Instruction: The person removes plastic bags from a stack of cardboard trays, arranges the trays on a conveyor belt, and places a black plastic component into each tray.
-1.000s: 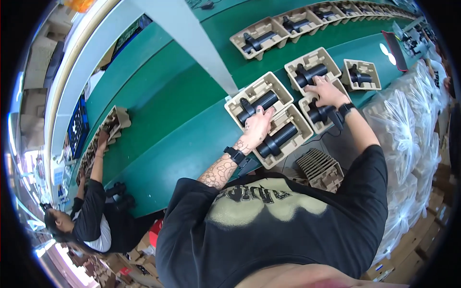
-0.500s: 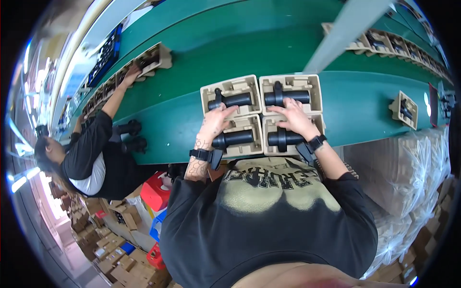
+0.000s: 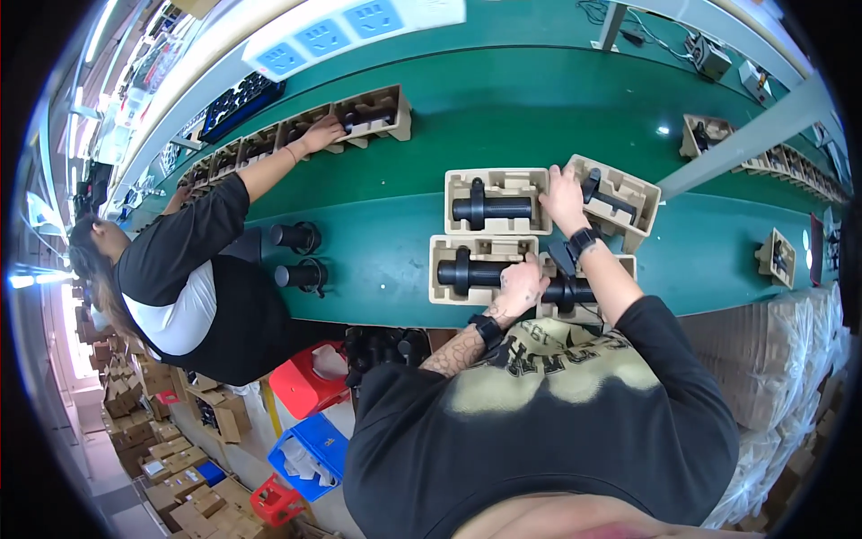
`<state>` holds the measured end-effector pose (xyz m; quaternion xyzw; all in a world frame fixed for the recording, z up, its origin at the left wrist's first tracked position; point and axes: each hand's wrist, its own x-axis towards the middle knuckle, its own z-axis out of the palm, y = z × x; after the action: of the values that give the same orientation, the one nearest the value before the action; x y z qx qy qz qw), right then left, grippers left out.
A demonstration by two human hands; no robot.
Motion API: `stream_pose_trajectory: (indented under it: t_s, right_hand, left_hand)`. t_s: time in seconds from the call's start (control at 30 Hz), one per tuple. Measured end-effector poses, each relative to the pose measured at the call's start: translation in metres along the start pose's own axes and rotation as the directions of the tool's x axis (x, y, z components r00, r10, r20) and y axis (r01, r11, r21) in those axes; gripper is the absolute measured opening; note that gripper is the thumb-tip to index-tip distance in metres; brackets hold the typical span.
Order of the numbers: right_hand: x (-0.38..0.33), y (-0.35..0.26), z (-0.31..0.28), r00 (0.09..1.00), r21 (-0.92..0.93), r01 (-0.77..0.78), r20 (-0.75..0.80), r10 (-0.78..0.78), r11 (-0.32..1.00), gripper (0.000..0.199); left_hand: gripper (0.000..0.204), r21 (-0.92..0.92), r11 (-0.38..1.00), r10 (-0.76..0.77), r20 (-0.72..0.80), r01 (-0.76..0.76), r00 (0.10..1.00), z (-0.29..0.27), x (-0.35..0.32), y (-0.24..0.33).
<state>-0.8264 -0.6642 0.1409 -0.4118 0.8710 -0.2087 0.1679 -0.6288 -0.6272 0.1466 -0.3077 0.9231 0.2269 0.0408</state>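
Note:
Four beige moulded trays, each holding a black cylindrical part with a ring clamp, lie on the green bench before me. My right hand (image 3: 564,201) grips the left wall of the far right tray (image 3: 639,235), which sits askew. Beside it, the far left tray (image 3: 455,180) lies straight. My left hand (image 3: 521,289) is closed over the right end of the near left tray (image 3: 436,295), where it meets the near right tray (image 3: 627,268). My hands and forearm partly cover that near right tray and its cylinder (image 3: 571,291).
A co-worker (image 3: 211,269) at left reaches into a row of similar trays (image 3: 373,101). Two black cylinders (image 3: 296,238) stand on the bench. A grey post (image 3: 745,135) rises at right, near a lone tray (image 3: 778,259). Wrapped stacks (image 3: 763,359) stand beside the bench.
The far right tray has turned askew, with my right hand moving onto its left wall. My left hand has gone from the far left tray to the near pair. The view has shifted.

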Motion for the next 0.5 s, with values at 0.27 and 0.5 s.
stream_pose_trajectory:
  t_s: [0.27,0.5]
  right_hand:
    - [-0.026,-0.013,0.008,0.969,0.188,-0.135,-0.180,0.169,0.973,0.086]
    - [-0.023,0.013,0.026,0.934,0.123,0.229,-0.307,-0.182,0.966,0.081]
  left_hand:
    - [0.035,-0.052,0.989,-0.142,-0.034,0.141,0.989,-0.064,-0.035,-0.089]
    - [0.026,-0.022,0.963,-0.263,-0.317,0.270,0.911,-0.066,-0.065,-0.135]
